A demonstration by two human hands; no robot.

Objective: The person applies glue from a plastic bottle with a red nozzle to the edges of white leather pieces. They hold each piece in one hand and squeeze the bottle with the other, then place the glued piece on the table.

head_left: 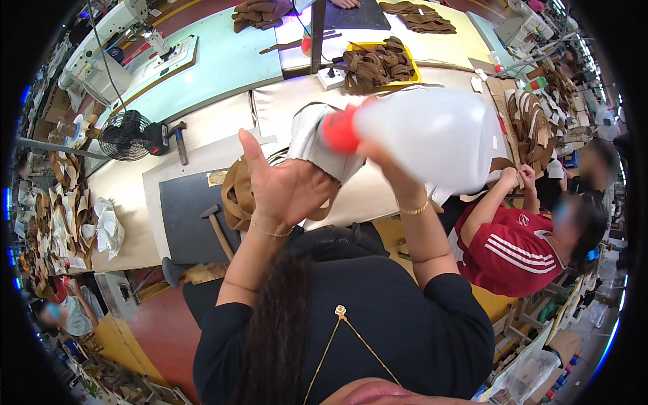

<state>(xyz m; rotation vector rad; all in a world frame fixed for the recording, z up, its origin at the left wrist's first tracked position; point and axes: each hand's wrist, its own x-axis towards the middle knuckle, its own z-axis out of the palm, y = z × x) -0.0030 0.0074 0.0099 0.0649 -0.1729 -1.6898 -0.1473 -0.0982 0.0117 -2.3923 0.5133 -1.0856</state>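
My right hand [379, 154] is wrapped round the red neck end of a large translucent white plastic bottle [432, 135]. The bottle is tipped, its red cap [341, 129] pointing left at a pale grey piece of material [312, 140]. That piece rests on the fingers of my left hand [290, 189], which hold it up; the thumb stands apart and the fingertips are hidden behind the piece. Whether the cap touches the material I cannot tell. Beside my left wrist lie brown strap-like pieces [236, 192] on the table.
A dark mat [189, 216] carries a wooden-handled hammer [217, 233]. Another hammer [180, 145] lies by a black fan [127, 135]. Ahead, a yellow tray [413, 61] holds brown pieces. A sewing machine [101, 57] stands far left. A person in red [509, 246] works at right.
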